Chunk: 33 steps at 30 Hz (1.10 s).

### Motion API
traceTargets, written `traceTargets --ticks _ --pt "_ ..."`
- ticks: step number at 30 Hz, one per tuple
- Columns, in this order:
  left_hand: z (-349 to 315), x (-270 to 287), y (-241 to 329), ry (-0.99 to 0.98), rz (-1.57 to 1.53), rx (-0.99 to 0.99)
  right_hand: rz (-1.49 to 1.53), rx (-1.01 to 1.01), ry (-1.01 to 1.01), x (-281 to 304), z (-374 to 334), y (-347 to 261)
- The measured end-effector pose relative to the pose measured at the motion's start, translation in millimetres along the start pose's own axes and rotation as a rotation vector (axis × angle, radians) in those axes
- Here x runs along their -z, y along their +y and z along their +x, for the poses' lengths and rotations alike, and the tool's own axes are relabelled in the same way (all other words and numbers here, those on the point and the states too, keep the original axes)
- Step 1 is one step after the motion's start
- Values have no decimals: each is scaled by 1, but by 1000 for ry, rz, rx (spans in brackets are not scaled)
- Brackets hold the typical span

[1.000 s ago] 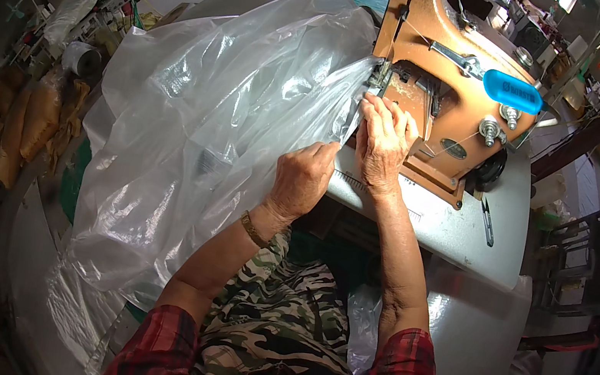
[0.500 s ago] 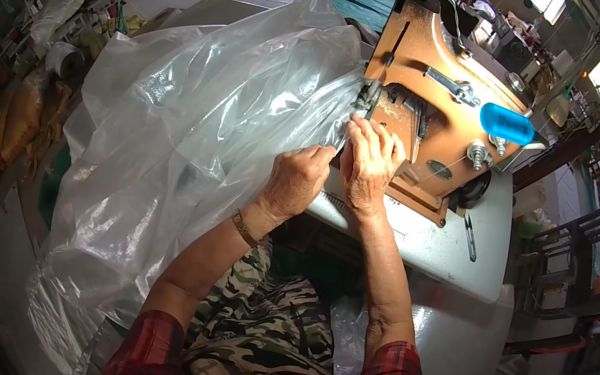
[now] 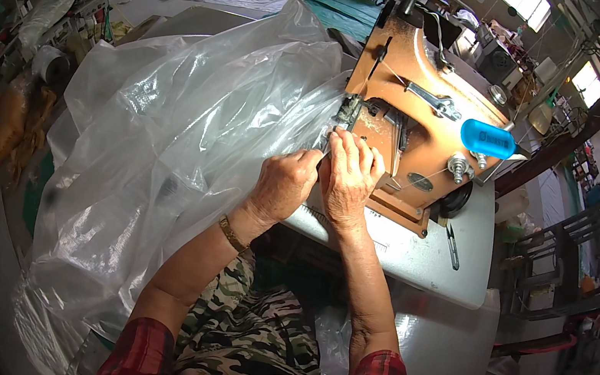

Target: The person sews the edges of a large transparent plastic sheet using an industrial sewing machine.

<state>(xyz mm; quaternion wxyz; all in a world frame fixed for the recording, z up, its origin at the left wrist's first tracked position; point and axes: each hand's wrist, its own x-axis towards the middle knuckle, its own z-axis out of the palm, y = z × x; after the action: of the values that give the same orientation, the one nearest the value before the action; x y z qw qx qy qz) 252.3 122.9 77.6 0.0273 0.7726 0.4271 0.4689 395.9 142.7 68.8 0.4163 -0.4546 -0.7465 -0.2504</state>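
Note:
A large sheet of clear, crinkled plastic (image 3: 160, 136) drapes over the table at the left, its gathered edge running to the needle area of an orange-tan sewing machine (image 3: 400, 59). My left hand (image 3: 283, 185) is closed in a fist on that edge, just in front of the machine. Beside it, my right hand (image 3: 348, 179) has its fingers bent together and pressed on the sheet's edge, close to the presser foot (image 3: 347, 109). The fingertips of both hands hide most of the strip between them. A thread runs across the machine's body.
Small dark thread snips (image 3: 452, 247) lie on the pale machine table (image 3: 470, 271), right of the machine. A blue rounded piece (image 3: 487, 139) shows at the machine's side. Brown wrapped bundles (image 3: 7, 120) stand at the left; a dark metal rack (image 3: 570, 251) is at the right.
The whole view has shifted, so the machine and hands appear a little lower and further left. Both hands keep nearly the same place and grip at the sheet's edge.

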Motion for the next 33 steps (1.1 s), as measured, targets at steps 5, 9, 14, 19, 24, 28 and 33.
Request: traceTargets --ticks 5,9,14,19,24,28,33 --pt "6 1 4 0 12 -1 4 4 21 0 -3 1" --pt "-1 1 4 10 13 28 58 25 65 1 -3 2" --pt "-4 -2 5 67 22 -3 71 21 78 0 -4 5" --pt "-3 0 7 44 37 19 68 26 80 -1 -4 5" --pt "-2 1 9 46 63 -3 22 7 68 -2 -3 3" --pt "-3 2 9 34 72 12 -62 -16 37 -4 -3 2" --pt "-6 1 7 10 75 33 -97 -29 24 -8 -6 2"
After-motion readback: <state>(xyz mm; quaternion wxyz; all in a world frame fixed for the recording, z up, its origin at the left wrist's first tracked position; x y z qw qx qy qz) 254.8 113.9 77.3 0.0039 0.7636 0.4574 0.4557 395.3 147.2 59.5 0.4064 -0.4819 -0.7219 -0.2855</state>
